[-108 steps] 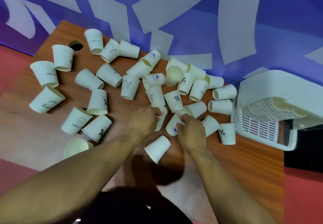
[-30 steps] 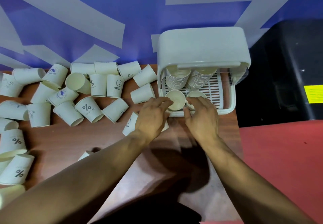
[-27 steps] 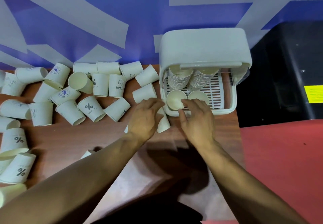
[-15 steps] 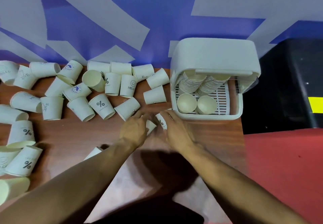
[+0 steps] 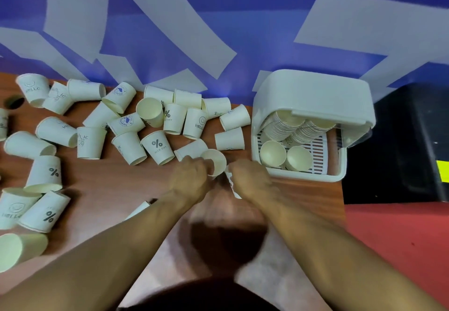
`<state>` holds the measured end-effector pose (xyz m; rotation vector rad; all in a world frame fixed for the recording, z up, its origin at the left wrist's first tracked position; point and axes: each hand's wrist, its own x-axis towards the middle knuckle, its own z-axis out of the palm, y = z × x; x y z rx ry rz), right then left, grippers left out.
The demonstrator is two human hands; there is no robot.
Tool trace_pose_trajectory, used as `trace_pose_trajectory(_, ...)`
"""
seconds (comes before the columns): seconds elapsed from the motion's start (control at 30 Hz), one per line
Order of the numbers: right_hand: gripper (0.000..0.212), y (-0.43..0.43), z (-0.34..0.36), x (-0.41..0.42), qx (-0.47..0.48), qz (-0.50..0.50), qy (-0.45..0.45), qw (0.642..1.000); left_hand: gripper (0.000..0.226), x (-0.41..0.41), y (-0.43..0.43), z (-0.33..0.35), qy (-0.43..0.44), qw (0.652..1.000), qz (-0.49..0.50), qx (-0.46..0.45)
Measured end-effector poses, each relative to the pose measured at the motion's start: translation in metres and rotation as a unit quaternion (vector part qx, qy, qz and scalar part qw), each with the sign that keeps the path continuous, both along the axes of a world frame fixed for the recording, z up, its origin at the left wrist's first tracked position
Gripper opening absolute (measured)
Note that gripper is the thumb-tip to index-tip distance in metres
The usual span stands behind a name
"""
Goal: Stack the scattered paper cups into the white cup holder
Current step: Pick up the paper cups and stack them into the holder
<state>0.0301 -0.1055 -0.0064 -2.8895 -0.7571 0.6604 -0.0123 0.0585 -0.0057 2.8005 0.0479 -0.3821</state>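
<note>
Left fingers (image 5: 206, 165) curled round a cup (image 5: 215, 161), clamped on its side wall. The cup's mouth is tipped up toward the camera. Half a second back this left hand (image 5: 192, 180) was flat on lying cups at the same spot; now one cup is picked up.

Right fingers look wrapped round a second cup (image 5: 232, 185). Only a sliver of white with a blue print shows under the right hand (image 5: 252, 182), so the grip is likely but not clear. Both hands sit close together, the two cups nearly touching between them.

A second ago both hands were at the mouth of the white cup holder (image 5: 313, 97), on the two stacks; now they are back on the tabletop (image 5: 109, 184), just in front of the holder's near left corner.

The holder stands at the far right corner of the tabletop with its lid up. Two stacks lie inside on the slotted tray, mouths facing out: left stack (image 5: 272, 153), right stack (image 5: 298, 158). Both are where they were half a second ago.

Loose cups (image 5: 158, 145) lie along the far edge and out to the left edge, most on their sides, in much the same spread as before.

Past the right edge are a black box (image 5: 401, 140) and red floor (image 5: 401, 237). A blue and white wall (image 5: 218, 19) sits behind.
</note>
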Motion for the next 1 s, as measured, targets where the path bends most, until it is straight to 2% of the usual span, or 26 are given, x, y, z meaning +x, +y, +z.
trace_pose_trajectory(0.07, 0.018, 0.002, 0.014, 0.0, 0.01, -0.012, -0.036, 0.999, 0.018, 0.003, 0.001, 0.009, -0.043, 0.999, -0.004, 0.027)
trace_pose_trajectory(0.2, 0.013, -0.004, 0.043, 0.002, 0.027, -0.05, -0.103, 0.993, 0.015, 0.006, -0.003, 0.025, -0.141, 0.99, -0.017, 0.006)
trace_pose_trajectory(0.33, 0.015, -0.02, 0.07, 0.0, 0.056, -0.093, -0.182, 0.977, 0.015, 0.01, -0.02, 0.043, -0.18, 0.983, -0.026, -0.028)
trace_pose_trajectory(0.47, 0.014, -0.042, 0.081, 0.0, 0.097, -0.108, -0.259, 0.955, 0.01, 0.016, -0.044, 0.059, -0.215, 0.975, -0.054, -0.016)
trace_pose_trajectory(0.63, 0.009, -0.087, 0.082, 0.0, 0.117, -0.177, -0.306, 0.928, 0.024, 0.023, -0.073, 0.071, -0.214, 0.972, -0.091, -0.029)
trace_pose_trajectory(0.8, 0.013, -0.124, 0.071, 0.002, 0.168, -0.237, -0.316, 0.903, 0.016, 0.025, -0.095, 0.07, -0.208, 0.973, -0.095, -0.027)
trace_pose_trajectory(1.0, 0.01, -0.137, 0.039, 0.008, 0.133, -0.242, -0.304, 0.912, 0.02, 0.032, -0.104, 0.063, -0.202, 0.975, -0.09, -0.037)
